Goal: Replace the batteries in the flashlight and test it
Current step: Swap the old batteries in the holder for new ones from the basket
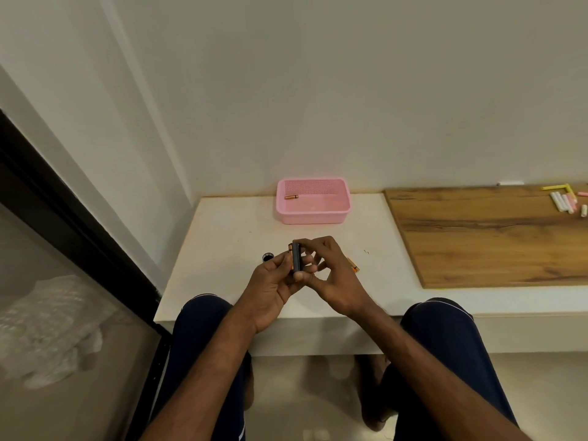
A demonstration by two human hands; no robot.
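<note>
Three batteries (291,197), one pink basket (313,214), one black flashlight body (296,257), one cap (267,257), one wooden board (490,237).

Beyond my left grip (270,284) and right grip (331,278), a basket (313,216) sits on the desk (222,246) with a battery (291,197) in it; a flashlight cap (267,257) lies just left, a board (490,240) right.

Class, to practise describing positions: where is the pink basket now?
In the head view, the pink basket sits on the white table against the wall, beyond the flashlight and left of the wooden board, with one battery inside.
</note>
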